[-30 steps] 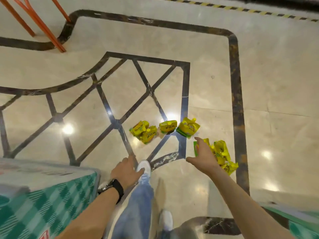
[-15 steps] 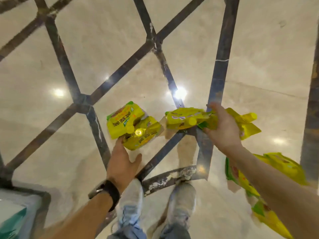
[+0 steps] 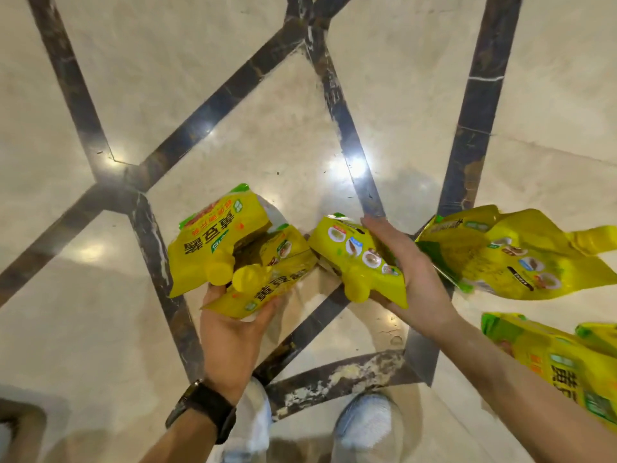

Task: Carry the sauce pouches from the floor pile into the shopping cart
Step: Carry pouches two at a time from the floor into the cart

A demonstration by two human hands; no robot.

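I've crouched in: left hand (image 3: 230, 339) now clutches two pouches (image 3: 217, 248), right hand (image 3: 420, 282) grips a third pouch (image 3: 357, 262), ready to lift cartward.

"黄豆酱" – upside down – on the yellow sauce pouches (image 3: 213, 248)

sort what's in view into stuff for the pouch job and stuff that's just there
For the job: two pouches held in the left hand; one pouch gripped by the right hand; loose pouches lying at right.
Just there: wristwatch; shoes; marble floor.
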